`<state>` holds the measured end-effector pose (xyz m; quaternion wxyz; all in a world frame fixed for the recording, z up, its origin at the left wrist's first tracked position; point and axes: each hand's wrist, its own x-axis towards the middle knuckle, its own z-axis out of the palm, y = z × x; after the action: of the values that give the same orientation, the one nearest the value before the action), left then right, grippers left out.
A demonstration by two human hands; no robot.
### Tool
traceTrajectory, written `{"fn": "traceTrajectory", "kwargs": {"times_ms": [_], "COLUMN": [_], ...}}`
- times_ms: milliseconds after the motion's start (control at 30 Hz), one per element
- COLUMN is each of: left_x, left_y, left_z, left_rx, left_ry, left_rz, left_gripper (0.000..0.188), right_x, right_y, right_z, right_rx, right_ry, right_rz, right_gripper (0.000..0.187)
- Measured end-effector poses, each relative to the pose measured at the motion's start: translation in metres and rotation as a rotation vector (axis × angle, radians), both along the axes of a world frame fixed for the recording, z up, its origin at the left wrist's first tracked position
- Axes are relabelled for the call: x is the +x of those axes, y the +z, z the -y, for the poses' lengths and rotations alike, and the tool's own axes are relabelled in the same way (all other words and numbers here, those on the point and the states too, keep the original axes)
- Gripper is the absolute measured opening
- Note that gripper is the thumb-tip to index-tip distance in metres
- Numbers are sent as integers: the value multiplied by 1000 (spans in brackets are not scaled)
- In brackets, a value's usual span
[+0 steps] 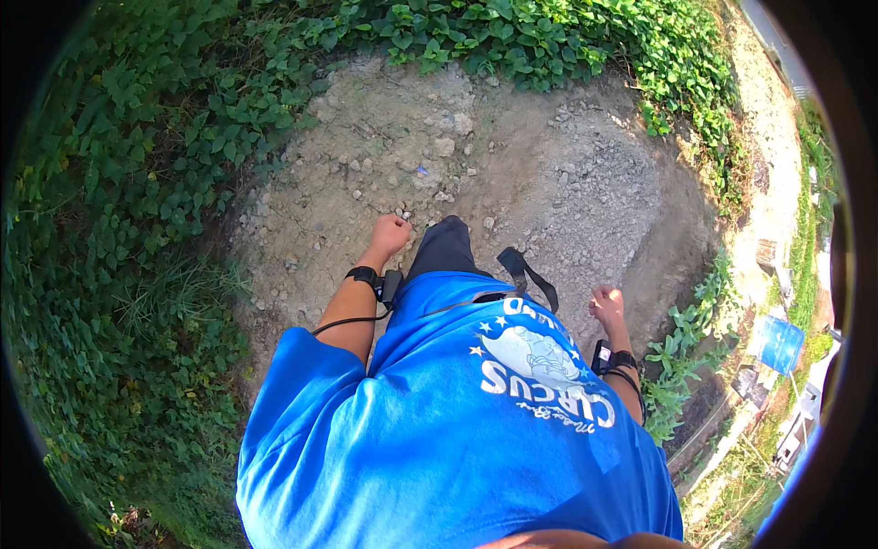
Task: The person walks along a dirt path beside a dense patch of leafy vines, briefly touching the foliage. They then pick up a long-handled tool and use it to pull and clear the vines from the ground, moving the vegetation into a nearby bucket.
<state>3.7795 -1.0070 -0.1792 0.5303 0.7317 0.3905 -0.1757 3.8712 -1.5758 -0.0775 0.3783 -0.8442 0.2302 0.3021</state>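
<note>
My left hand (391, 235) hangs over the stony ground, left of my dark trouser leg (446, 243). Its fingers are curled into a loose fist, with nothing seen in them. On the other side, my right hand (607, 305) is held out low above the gravel, fingers bent in and no object showing. Each wrist wears a black strap with a small dark device; the left device (390, 288) has a cable running up the forearm. A black strap (529, 273) dangles at my waist from under the blue T-shirt (412, 439).
Pale dirt with loose stones (393, 128) lies ahead, and a grey gravel patch (599, 192) is to its right. Dense green vines (119, 210) border the left and far sides. A leafy plant (681, 366) grows by my right arm; a blue panel-like object (778, 345) stands farther right.
</note>
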Motion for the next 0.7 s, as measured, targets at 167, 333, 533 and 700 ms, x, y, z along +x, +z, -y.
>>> {"fn": "traceTrajectory", "kwargs": {"times_ms": [167, 333, 533, 700], "left_x": [32, 66, 216, 383], "left_y": [-28, -50, -50, -32], "left_z": [-11, -30, -30, 12], "left_rx": [159, 313, 357, 479], "left_ry": [-314, -565, -775, -800], "left_rz": [-37, -286, -317, -107], "left_gripper": [19, 28, 30, 31], "right_x": [38, 25, 50, 150], "right_y": [0, -13, -15, -13], "right_z": [3, 11, 20, 19], "right_rx": [-15, -51, -165, -209], "right_ry": [17, -54, 21, -88], "right_rz": [95, -32, -45, -169], "right_gripper": [22, 24, 26, 27]}}
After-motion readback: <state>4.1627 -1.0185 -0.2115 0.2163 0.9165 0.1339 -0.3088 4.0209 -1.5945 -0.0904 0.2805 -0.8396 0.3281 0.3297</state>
